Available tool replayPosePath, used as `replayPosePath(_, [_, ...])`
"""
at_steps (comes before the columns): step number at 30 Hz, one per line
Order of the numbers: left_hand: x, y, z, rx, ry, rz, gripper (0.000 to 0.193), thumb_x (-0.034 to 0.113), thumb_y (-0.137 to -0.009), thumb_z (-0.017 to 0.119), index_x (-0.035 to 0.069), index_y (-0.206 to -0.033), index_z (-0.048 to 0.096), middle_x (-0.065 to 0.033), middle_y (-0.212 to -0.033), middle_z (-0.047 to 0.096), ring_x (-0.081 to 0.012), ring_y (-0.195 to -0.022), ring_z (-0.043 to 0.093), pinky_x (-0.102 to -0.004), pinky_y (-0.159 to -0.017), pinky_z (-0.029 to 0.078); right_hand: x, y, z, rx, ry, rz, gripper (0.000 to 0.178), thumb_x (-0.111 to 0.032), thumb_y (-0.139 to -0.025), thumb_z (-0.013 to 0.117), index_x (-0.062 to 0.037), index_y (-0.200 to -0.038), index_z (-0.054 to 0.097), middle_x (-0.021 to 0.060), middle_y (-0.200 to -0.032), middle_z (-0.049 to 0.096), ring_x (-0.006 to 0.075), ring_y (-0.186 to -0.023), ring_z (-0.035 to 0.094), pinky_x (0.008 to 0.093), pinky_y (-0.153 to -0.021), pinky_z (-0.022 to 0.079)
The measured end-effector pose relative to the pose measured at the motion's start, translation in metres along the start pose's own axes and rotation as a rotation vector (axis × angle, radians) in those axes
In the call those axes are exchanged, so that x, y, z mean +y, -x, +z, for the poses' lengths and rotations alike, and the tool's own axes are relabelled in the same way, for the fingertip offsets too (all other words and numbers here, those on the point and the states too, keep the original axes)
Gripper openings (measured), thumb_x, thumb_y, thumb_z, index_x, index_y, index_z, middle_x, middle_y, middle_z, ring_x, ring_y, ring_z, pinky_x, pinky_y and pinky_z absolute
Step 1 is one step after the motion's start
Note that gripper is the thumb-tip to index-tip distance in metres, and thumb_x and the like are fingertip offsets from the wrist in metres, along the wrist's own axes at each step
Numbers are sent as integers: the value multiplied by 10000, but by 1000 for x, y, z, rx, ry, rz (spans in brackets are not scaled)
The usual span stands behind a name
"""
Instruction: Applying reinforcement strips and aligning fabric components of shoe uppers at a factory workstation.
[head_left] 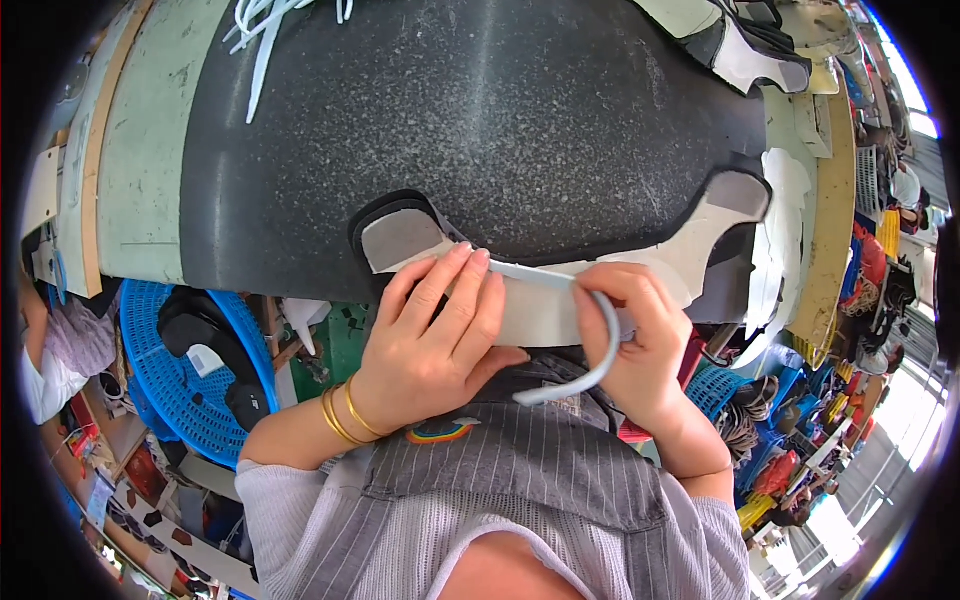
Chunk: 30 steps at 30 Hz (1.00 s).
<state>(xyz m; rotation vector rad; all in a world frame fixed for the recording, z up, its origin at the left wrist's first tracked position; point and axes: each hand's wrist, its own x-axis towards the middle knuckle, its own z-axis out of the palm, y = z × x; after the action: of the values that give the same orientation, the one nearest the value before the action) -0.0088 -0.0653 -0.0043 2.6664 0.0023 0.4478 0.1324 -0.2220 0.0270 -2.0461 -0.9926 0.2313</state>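
Left hand: spread over the panel, fingertips pressing the strip's end at the far edge; I couldn't tell whether it gripped anything underneath.
Right hand [635, 345]: pinched narrow on the strip, at 3 o'clock from the left hand [430, 330].
Pale strip [585, 382]: ran along the panel's 12 o'clock edge, its loose tail curling down toward 6; it seemed light, bendy, easily twisted, best pinched close to the edge.
Curved panel [540, 318]: lay on the desk's [450, 140] near side; it looked thin, fairly soft, best steadied flat by fingertips.
Spare strips [262, 65]: heaped between 10 and 11.
Blue basket [145, 345]: between 8 and 9.
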Motion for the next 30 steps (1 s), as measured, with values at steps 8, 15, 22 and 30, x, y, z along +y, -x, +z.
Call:
replayPosePath(8, [15,-6,-2,-82,-88,-45,716,571,-788,642,-18,-1196,631,-159,-1312,524,-343,-1259,456,-487,-1004,377,6,-5,-10,-31,43,197,142,-19,-786,722,-30,-900,638,102,-826,643,242,-678,647,334,-609,509])
replayPosePath(15, [24,-28,21,-12,-155,156,278,237,-897,548,76,-1108,628,-92,-1298,597,-183,-1188,526,-349,-942,392,7,-15,-15,-87,37,235,156,2,-807,719,-16,-911,604,74,-799,607,146,-663,619,257,-583,491])
replayPosePath(22, [29,-40,9,-192,-127,141,728,598,-761,607,70,-1263,602,-115,-1303,590,-232,-1186,522,-385,-963,382,29,4,-45,6,-36,181,144,44,-815,688,0,-947,651,98,-902,652,166,-740,664,256,-639,518])
replayPosePath(30, [58,-46,23,-178,-351,27,863,763,-823,406,64,-1285,611,-118,-1248,578,-238,-1175,504,-401,-955,357,40,3,-41,31,-149,383,124,50,-852,671,20,-962,625,25,-911,636,47,-771,598,190,-664,469])
